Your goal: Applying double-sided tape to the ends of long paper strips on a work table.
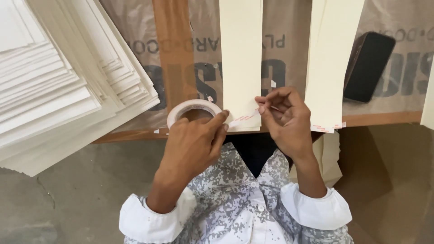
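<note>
My left hand (194,142) grips a white roll of double-sided tape (192,108) at the table's near edge, thumb on the loose end. My right hand (282,117) pinches the other end of a short stretch of tape (244,119) pulled out from the roll. The tape runs across the bottom end of a long cream paper strip (240,58) that lies on the table. A second cream strip (332,58) lies to the right, with a piece of tape across its lower end (323,128).
A tall fanned stack of white paper sheets (58,77) fills the left. A dark phone (368,65) lies at the right on the brown covered table (176,58). Another cream strip's edge (428,99) shows at far right. Grey floor lies below.
</note>
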